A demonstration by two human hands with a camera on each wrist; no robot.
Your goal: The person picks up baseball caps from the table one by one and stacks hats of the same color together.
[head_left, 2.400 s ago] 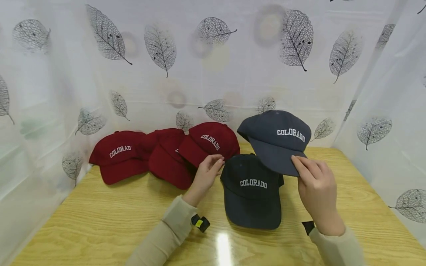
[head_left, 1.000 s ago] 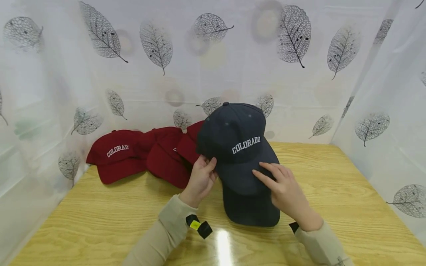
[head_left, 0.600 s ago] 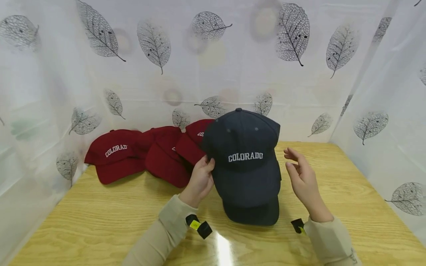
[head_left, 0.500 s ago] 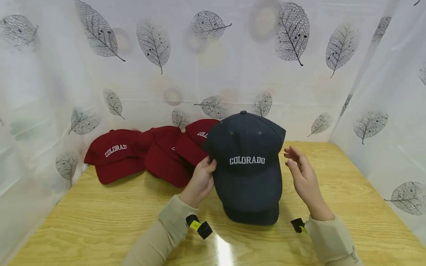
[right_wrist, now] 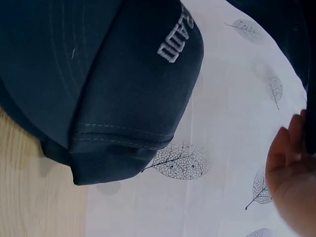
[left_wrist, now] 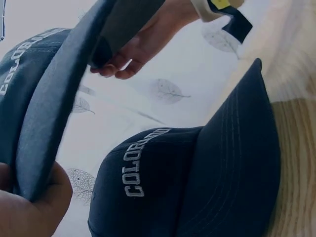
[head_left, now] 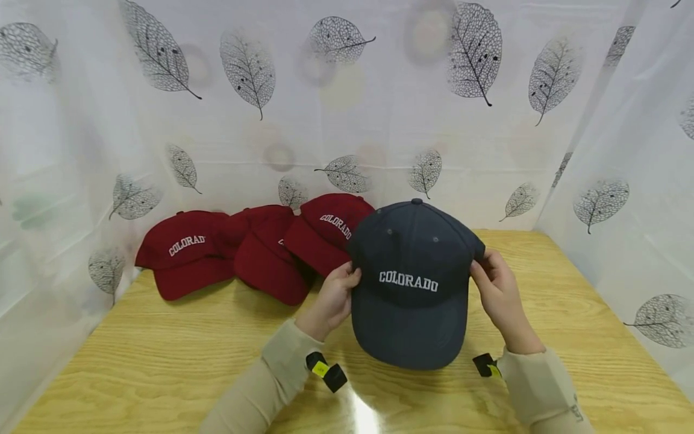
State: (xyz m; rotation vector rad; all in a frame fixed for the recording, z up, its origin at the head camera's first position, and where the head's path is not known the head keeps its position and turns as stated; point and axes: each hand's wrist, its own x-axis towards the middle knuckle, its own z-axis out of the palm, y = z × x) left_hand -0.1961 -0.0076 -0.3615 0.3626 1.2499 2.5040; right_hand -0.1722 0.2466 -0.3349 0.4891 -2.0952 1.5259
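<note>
A dark blue baseball cap (head_left: 412, 325) lettered COLORADO is held upright, its brim toward me. My left hand (head_left: 332, 301) pinches its left side, where crown and brim meet. At the opposite edge my right hand (head_left: 501, 295) grips the cap with thumb in front and fingers behind. Beneath it, a second dark COLORADO cap (left_wrist: 143, 168) stands brim down on the wooden table; the held cap hides it in the head view. The left wrist view shows a gap between the held cap (left_wrist: 54, 108) and the one below.
Several dark red caps (head_left: 187, 259) lie overlapping in a row at the back left of the table (head_left: 179, 355); the rightmost red cap (head_left: 331, 235) is partly behind the held one. A white curtain (head_left: 336, 102) with leaf prints encloses the back and sides.
The blue cap came from the right hand's brim grip into the left hand, turned face-on and lowered over the other dark cap. The right hand let go, then took hold of its right edge.
</note>
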